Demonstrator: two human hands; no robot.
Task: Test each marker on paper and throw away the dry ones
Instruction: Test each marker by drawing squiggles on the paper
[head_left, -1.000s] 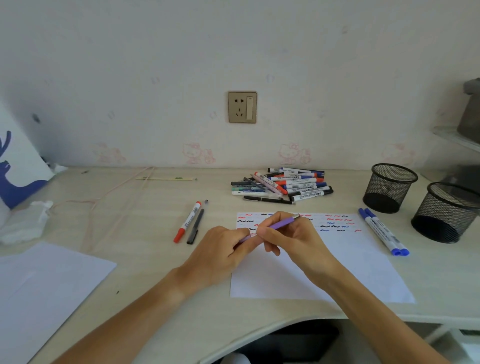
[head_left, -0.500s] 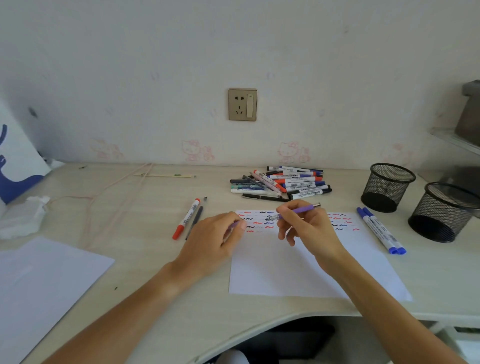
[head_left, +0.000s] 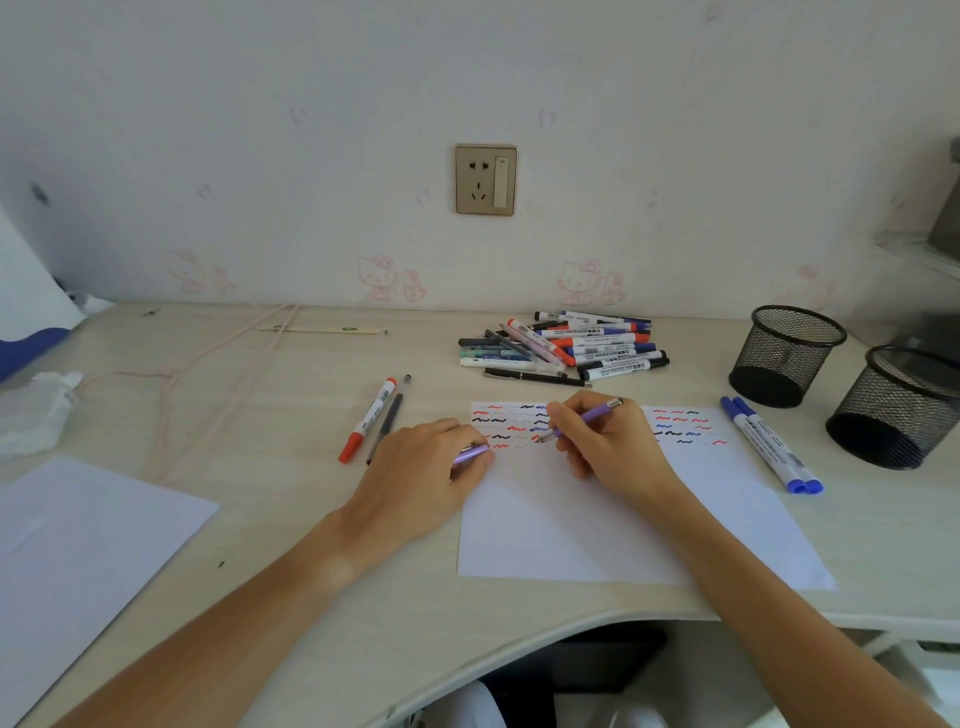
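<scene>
over the paper (head_left: 597, 530), right hand (head_left: 610, 441) pinches purple pen (head_left: 587, 417), tip down.

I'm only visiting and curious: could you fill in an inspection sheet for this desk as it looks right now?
Surface: pale wood-grain desk, curved front edge.
Job's things: white test sheet with red, black and blue squiggles; purple pen; purple cap; heap of mixed markers; red-capped marker and dark pen; two blue-capped markers; two black mesh cups.
Clutter: blank white sheet; crumpled tissue; wrapped chopsticks.
Grips: right hand holds the pen, tip at the paper; left hand holds the cap.
Cables: thin pink cord.
Surroundings: gold wall socket; cartoon cat stickers.
</scene>
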